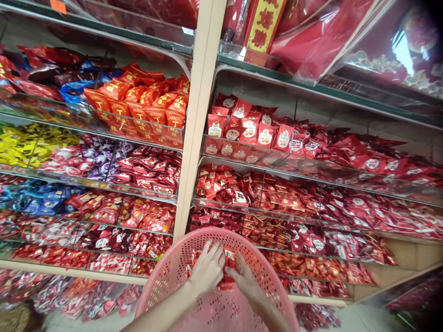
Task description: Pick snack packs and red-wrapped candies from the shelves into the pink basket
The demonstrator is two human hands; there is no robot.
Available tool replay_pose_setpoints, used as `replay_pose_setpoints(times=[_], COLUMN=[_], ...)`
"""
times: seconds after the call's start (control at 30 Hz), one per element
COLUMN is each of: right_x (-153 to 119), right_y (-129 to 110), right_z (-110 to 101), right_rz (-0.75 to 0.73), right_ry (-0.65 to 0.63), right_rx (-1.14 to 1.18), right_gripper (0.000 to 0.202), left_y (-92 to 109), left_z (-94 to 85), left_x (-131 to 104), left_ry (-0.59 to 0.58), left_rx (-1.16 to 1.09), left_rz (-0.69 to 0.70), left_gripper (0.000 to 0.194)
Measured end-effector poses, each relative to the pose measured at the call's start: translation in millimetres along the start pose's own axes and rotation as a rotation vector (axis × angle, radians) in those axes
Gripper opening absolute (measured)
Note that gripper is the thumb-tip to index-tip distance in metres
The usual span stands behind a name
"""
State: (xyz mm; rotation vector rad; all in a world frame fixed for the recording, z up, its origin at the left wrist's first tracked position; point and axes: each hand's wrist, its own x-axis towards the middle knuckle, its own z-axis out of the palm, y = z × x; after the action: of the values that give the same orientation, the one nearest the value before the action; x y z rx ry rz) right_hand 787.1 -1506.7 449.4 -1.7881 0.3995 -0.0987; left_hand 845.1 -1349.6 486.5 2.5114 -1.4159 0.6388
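Both of my hands are inside a pink perforated plastic basket (273,276) at the bottom centre. Small red packets (229,254) with white labels and dark characters lie between and under them. My left hand (210,266) curves its fingers down over the packets, and its fingertips are partly hidden. From the other side my right hand (245,276) closes in, its thumb and fingers around packets. More red packets show at the basket's left inner side, beside my left hand. How many packets each hand holds is hidden.
Shelves of wrapped sweets stand ahead, split by a pale wooden post (197,92). Orange-red packets (155,120) fill a bin at left, yellow sweets (20,143) lie beyond, and red packets (265,133) sit at right. Clear shelf lips (277,159) front the bins. Bagged goods (86,295) lie below.
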Motion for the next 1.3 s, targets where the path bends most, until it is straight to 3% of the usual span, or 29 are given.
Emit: replay_pose_setpoints(times=[0.13,0.23,0.3,0.37,0.47,0.63,0.77,0.97,1.13,1.3], right_x=[-6,-19,-25,-25,-10,38,76,104,90,46], right_y=[-22,-73,-116,-158,-209,-260,-277,-272,-271,-269], right_z=[-21,-34,-35,-29,-8,35,58,68,51,26], right_rz=[-0.122,-0.25,-0.318,-0.46,-0.599,-0.591,-0.466,-0.328,-0.325,-0.354], right_ry=[0.062,0.048,-0.014,-0.044,0.049,0.128,0.201,0.094,0.002,-0.093], right_rx=[-0.231,-0.418,-0.413,-0.381,-0.427,-0.503,-0.528,-0.4,-0.247,-0.112], right_gripper=[0.072,0.047,0.036,0.029,0.023,0.016,0.032,0.031,0.025,0.028], left_y=[-21,-45,-60,-69,-73,-66,-64,-63,-63,-66], left_z=[-36.3,-63.0,-71.6,-71.8,-64.5,-58.7,-57.7,-54.0,-52.8,-51.1], left_x=[0,-15,-29,-43,-58,-63,-64,-68,-68,-68], left_ry=[0.088,0.087,0.084,0.036,-0.083,-0.261,-0.281,-0.315,-0.282,-0.246], left_rx=[-0.042,-0.063,-0.054,-0.024,-0.023,-0.118,-0.087,-0.057,-0.07,-0.102], left_rz=[-0.163,-0.388,-0.542,-0.678,-0.818,-0.872,-0.842,-0.842,-0.844,-0.823], left_gripper=[0.03,0.029,0.028,0.027,0.033,0.043,0.044,0.045,0.044,0.04])
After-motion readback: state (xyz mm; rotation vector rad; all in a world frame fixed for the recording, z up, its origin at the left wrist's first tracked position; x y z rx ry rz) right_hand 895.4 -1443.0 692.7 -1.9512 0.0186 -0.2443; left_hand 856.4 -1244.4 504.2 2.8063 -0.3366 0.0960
